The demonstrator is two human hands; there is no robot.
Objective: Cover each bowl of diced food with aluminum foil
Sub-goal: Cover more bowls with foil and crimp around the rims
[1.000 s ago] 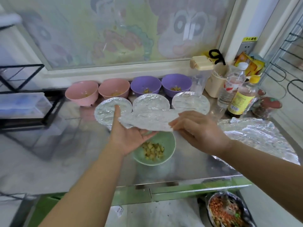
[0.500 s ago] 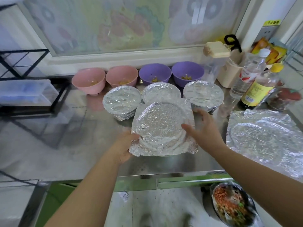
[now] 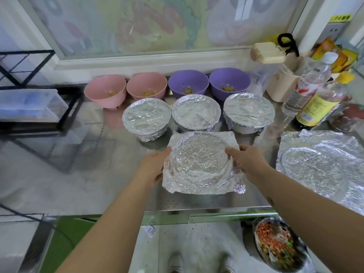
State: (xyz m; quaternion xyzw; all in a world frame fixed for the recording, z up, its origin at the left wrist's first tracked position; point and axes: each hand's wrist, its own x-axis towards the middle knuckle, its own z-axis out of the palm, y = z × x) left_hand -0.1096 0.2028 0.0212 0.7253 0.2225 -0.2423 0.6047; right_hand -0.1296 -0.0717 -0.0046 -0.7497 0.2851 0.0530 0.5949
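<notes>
A sheet of foil (image 3: 200, 162) lies draped over a round rim near the front edge of the surface (image 3: 78, 174), its corners sticking out unfolded; what is beneath it is hidden; the left hand (image 3: 153, 166) grips the foil's edge at 9 o'clock, fingers curled round the side; the right hand (image 3: 246, 162) grips it at 3 o'clock, thumb on top; three covered bowls (image 3: 196, 113) stand in a row just beyond, at 11, 12 and 1 o'clock; behind them, against the wall, stand two pink bowls (image 3: 105, 90) and two purple bowls (image 3: 229, 81), uncovered, with diced food inside; spare foil (image 3: 319, 166) lies flat further out at 3 o'clock.
</notes>
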